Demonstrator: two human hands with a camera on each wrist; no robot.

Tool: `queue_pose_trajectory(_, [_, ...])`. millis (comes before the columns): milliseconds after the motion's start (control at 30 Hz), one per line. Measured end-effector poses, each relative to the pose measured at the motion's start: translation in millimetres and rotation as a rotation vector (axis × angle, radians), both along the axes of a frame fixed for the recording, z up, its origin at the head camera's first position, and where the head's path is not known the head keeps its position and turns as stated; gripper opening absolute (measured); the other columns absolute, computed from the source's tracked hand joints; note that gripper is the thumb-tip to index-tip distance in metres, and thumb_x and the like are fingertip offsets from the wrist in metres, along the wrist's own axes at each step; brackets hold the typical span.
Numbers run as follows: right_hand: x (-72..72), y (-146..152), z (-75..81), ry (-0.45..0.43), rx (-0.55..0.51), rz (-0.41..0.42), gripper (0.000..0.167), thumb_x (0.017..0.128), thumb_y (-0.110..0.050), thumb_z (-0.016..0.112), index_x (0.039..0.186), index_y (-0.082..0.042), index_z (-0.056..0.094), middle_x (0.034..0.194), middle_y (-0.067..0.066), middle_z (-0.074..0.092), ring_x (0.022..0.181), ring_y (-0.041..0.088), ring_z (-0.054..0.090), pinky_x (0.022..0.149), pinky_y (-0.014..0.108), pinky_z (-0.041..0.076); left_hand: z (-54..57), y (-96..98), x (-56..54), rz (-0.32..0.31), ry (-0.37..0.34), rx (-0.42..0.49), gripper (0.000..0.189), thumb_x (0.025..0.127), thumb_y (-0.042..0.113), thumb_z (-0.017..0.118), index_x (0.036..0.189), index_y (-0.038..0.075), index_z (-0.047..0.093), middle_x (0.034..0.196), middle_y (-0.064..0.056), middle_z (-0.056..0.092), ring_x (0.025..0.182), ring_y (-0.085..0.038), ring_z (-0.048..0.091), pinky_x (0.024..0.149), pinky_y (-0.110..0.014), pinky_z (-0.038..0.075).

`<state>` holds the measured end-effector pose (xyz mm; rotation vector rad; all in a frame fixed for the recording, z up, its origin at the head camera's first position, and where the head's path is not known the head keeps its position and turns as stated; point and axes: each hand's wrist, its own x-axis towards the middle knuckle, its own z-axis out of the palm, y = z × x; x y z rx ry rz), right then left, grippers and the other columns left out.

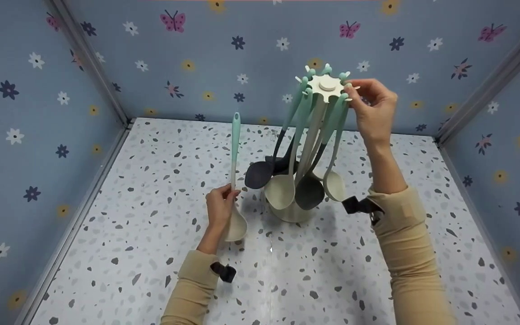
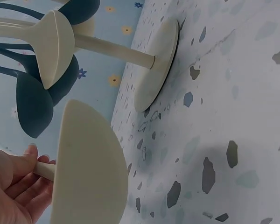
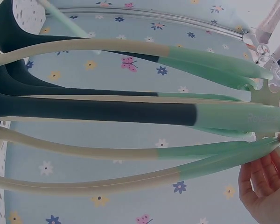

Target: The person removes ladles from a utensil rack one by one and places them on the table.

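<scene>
Ladle (image 1: 237, 227), gripped by left hand (image 1: 219, 206), is off the utensil stand (image 1: 327, 84); other utensils (image 1: 280, 191) hang there, right hand (image 1: 375, 108) pinching one handle (image 3: 219, 163).

Left arm (image 1: 192, 289) extended forward, left hand (image 1: 219, 208) low, pinching, right arm (image 1: 402, 234) stretched farther, right hand (image 1: 376, 112) raised, also pinching

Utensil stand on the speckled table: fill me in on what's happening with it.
A person is working at it with both hands. The left hand grips a cream ladle low on its shaft, beside the utensil stand and apart from it. The right hand pinches the edge of the stand's top, right by the hanging handles. Cream and black utensils with mint-green handles hang around the post.
</scene>
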<state>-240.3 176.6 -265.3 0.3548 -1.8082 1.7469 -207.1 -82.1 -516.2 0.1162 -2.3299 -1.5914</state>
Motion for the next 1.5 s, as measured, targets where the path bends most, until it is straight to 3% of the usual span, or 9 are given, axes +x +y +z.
queue_pose_trajectory(133, [0.1, 1, -0.1, -0.003, 0.003, -0.003, 0.004, 0.078, 0.002, 0.063, 0.081, 0.005, 0.066, 0.073, 0.007, 0.06, 0.063, 0.014, 0.053, 0.057, 0.018, 0.046, -2.9, -3.2, -7.6, -0.014, -0.106, -0.014, 0.015, 0.082, 0.003, 0.062, 0.093, -0.006, 0.066, 0.073, -0.012, 0.064, 0.066, -0.027, 0.061, 0.056, -0.028, 0.047])
queue_pose_trajectory(267, [0.3, 1, 0.2, -0.003, 0.006, -0.002, 0.005, 0.078, 0.003, 0.063, 0.081, 0.006, 0.065, 0.072, 0.006, 0.06, 0.062, 0.013, 0.052, 0.057, 0.018, 0.046, -5.5, -3.9, -14.4, -0.027, -0.208, -0.078, 0.017, 0.082, 0.004, 0.062, 0.095, -0.004, 0.066, 0.072, -0.01, 0.064, 0.065, -0.023, 0.061, 0.055, -0.028, 0.046])
queue_pose_trajectory(533, [1.1, 0, 0.9, -0.005, 0.003, 0.01, 0.004, 0.079, 0.003, 0.062, 0.081, 0.005, 0.066, 0.073, 0.007, 0.06, 0.063, 0.014, 0.052, 0.057, 0.018, 0.046, -11.4, -0.3, -26.9, -0.045, -0.325, -0.164, 0.014, 0.081, 0.003, 0.062, 0.092, -0.005, 0.067, 0.072, -0.01, 0.064, 0.059, -0.019, 0.059, 0.052, -0.025, 0.044])
queue_pose_trajectory(967, [1.4, -1, 0.4, 0.013, 0.047, -0.021, 0.006, 0.079, 0.002, 0.061, 0.082, 0.006, 0.065, 0.073, 0.005, 0.059, 0.063, 0.013, 0.05, 0.057, 0.018, 0.045, -15.2, 11.7, -43.4, -0.063, -0.426, -0.324, 0.01, 0.08, 0.004, 0.061, 0.083, -0.004, 0.066, 0.068, -0.01, 0.063, 0.057, -0.018, 0.058, 0.055, -0.031, 0.047])
queue_pose_trajectory(1267, [-17.1, 9, -13.4, 0.0, 0.025, -0.009, 0.005, 0.078, 0.0, 0.065, 0.083, 0.002, 0.067, 0.075, 0.009, 0.06, 0.063, 0.015, 0.051, 0.057, 0.019, 0.046, -18.3, 14.5, -49.1, -0.091, -0.496, -0.375, 0.007, 0.08, 0.003, 0.062, 0.082, -0.003, 0.064, 0.071, -0.011, 0.064, 0.059, -0.018, 0.059, 0.055, -0.029, 0.047])
queue_pose_trajectory(1500, [-19.7, 10, -15.1, -0.001, 0.013, -0.009, 0.005, 0.078, 0.0, 0.066, 0.082, 0.001, 0.067, 0.076, 0.011, 0.06, 0.064, 0.016, 0.052, 0.057, 0.02, 0.046, -20.9, 14.4, -53.4, -0.098, -0.53, -0.403, 0.007, 0.079, 0.004, 0.064, 0.082, -0.002, 0.062, 0.07, -0.011, 0.063, 0.059, -0.018, 0.058, 0.056, -0.03, 0.047])
